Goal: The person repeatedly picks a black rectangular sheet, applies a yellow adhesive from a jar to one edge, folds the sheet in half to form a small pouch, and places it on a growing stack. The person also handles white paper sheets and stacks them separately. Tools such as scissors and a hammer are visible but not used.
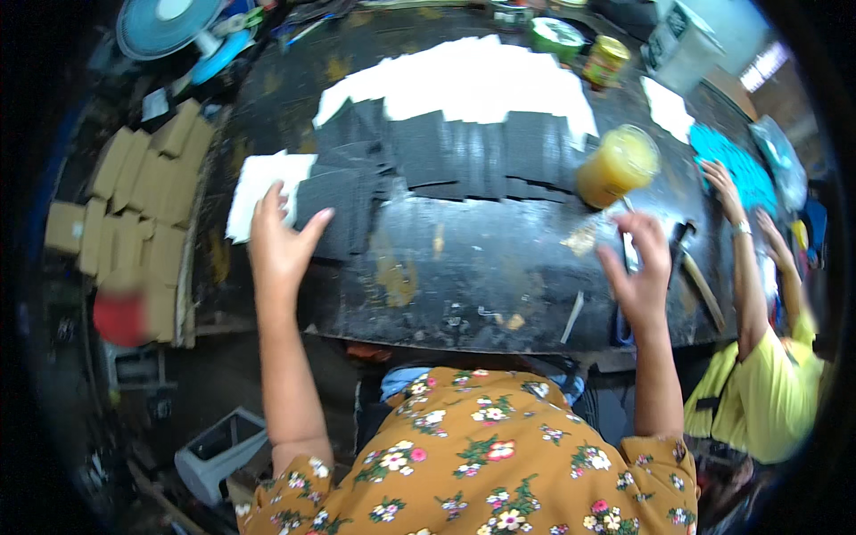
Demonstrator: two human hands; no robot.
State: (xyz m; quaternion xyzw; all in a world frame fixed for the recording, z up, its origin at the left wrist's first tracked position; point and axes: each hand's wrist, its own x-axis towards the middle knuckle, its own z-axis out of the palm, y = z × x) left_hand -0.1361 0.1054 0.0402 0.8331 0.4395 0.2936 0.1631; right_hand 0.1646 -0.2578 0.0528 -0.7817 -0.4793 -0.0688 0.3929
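Note:
My left hand (pixel 283 239) is open, thumb and fingers spread, over the near edge of a white sheet (pixel 254 183) and beside a stack of dark grey pieces (pixel 334 214). It holds nothing. More dark grey rectangular pieces (pixel 473 156) lie overlapping in a row, against a wide fan of white pieces (pixel 464 80). My right hand (pixel 644 272) is open too, its thumb apart from curved fingers, near a clear container of yellow stuff (pixel 618 165). A slim metal tool (pixel 631 254) lies partly hidden behind that hand.
On the black worktable (pixel 428 294), a hammer (pixel 703 290) and a thin pale strip (pixel 572 316) lie near the front. Brown boxes (pixel 147 192) are stacked left, by a blue fan (pixel 169 22). At right, another person in a yellow shirt (pixel 767 392) reaches toward turquoise pieces (pixel 736 165).

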